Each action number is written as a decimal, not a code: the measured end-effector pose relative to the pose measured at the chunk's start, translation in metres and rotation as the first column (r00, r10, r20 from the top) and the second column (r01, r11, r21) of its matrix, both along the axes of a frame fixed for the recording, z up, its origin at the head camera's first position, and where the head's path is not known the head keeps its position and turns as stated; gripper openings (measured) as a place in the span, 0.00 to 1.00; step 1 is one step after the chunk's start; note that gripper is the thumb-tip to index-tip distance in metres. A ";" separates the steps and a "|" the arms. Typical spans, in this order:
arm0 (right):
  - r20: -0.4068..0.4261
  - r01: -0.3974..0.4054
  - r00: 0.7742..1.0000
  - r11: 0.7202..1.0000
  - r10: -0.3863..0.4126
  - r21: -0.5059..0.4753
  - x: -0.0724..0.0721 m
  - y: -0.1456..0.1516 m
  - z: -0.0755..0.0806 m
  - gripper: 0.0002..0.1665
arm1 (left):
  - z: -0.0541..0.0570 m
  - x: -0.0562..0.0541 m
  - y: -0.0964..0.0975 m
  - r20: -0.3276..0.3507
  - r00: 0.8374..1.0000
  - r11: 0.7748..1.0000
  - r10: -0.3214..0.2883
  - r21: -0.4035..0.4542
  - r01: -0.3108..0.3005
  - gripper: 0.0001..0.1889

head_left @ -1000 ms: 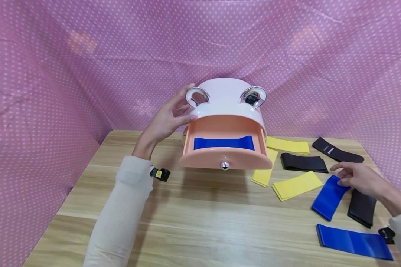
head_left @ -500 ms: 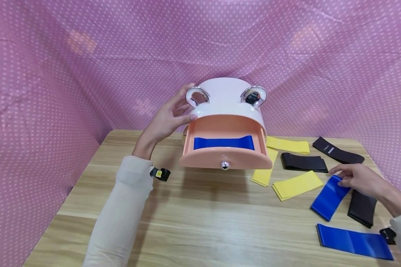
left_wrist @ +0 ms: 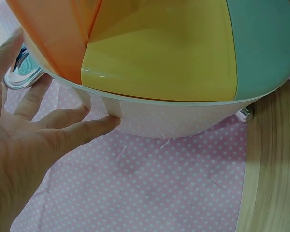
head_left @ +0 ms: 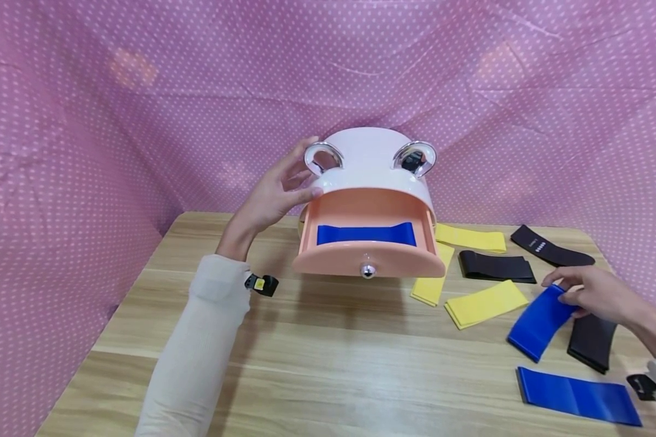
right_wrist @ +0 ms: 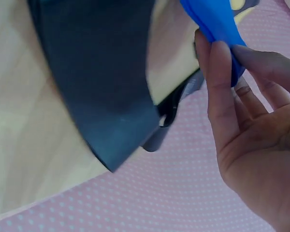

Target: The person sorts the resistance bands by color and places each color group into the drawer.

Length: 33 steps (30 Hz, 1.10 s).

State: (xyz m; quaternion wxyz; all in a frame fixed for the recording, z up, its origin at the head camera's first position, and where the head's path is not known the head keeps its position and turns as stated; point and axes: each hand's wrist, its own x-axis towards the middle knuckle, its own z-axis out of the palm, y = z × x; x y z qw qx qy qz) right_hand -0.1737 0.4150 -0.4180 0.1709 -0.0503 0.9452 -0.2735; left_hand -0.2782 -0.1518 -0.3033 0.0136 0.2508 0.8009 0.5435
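A storage box [head_left: 369, 155] with a white shell and two chrome ears stands on the table. Its peach drawer [head_left: 328, 264] is pulled out, and a folded blue resistance band [head_left: 366, 235] lies inside. My left hand [head_left: 273, 193] steadies the box's left side, thumb at the front rim; in the left wrist view its spread fingers [left_wrist: 94, 128] touch the white shell. At the right, my right hand [head_left: 598, 293] pinches the upper end of another blue resistance band [head_left: 538, 328] between thumb and fingers. That end is raised and the band bends, its lower end close over the tabletop.
Yellow bands [head_left: 486, 304] and black bands [head_left: 497, 266] lie spread right of the box. One black band [head_left: 591, 341] lies under the right hand, and a blue band [head_left: 579, 396] nearer the front. Pink dotted cloth [head_left: 142, 121] hangs behind the table.
My right hand has lifted the upper end of the blue resistance band slightly and shifted a little to the right. The left hand, box and drawer have not moved.
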 end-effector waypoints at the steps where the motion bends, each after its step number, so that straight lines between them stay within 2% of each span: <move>1: -0.005 -0.003 1.000 1.000 0.003 -0.003 0.001 0.000 0.001 0.17 | 0.000 0.000 0.000 0.001 1.000 1.000 -0.002 0.003 0.002 0.45; 11: -0.021 -0.036 0.999 0.999 0.036 0.016 0.007 -0.013 0.024 0.15 | -0.001 0.001 0.000 0.007 1.000 1.000 -0.008 0.017 0.007 0.45; 15: -0.027 -0.056 0.998 0.998 0.057 0.043 0.011 -0.021 0.040 0.16 | -0.001 0.001 0.000 0.009 1.000 1.000 -0.001 0.009 0.001 0.45; 23: -0.103 -0.105 0.988 0.987 0.117 0.122 0.012 -0.038 0.074 0.17 | 0.000 0.001 0.000 0.012 1.000 1.000 -0.002 0.014 0.002 0.45; 33: -0.194 -0.073 0.976 0.991 0.095 0.116 0.010 -0.065 0.118 0.20 | 0.000 0.001 0.000 0.018 1.000 1.000 -0.003 0.012 0.003 0.45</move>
